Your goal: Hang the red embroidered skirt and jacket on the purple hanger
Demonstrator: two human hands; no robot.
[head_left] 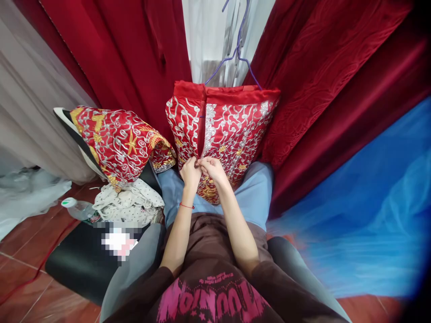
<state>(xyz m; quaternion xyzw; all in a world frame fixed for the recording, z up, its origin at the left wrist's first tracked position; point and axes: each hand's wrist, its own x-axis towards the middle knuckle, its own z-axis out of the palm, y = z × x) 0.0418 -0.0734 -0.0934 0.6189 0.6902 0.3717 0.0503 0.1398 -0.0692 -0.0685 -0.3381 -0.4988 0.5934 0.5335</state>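
A red garment (pixel 232 130) with silver and gold embroidery hangs from a purple wire hanger (pixel 238 51), its lower part between my knees. A dark slit runs down its front from the waistband. At the lower end of this slit my left hand (pixel 191 172) and my right hand (pixel 212 169) meet, fingers pinched together at the cloth. Whatever lies between the fingertips is too small to make out. A red string circles my left wrist.
Another embroidered red piece (pixel 117 139) drapes over a chair at the left. Below it are a dotted white cloth (pixel 129 202), a plastic bottle (pixel 79 208) and a black seat (pixel 81 255). Red curtains (pixel 128 54) hang behind; blue fabric (pixel 367 197) spreads at the right.
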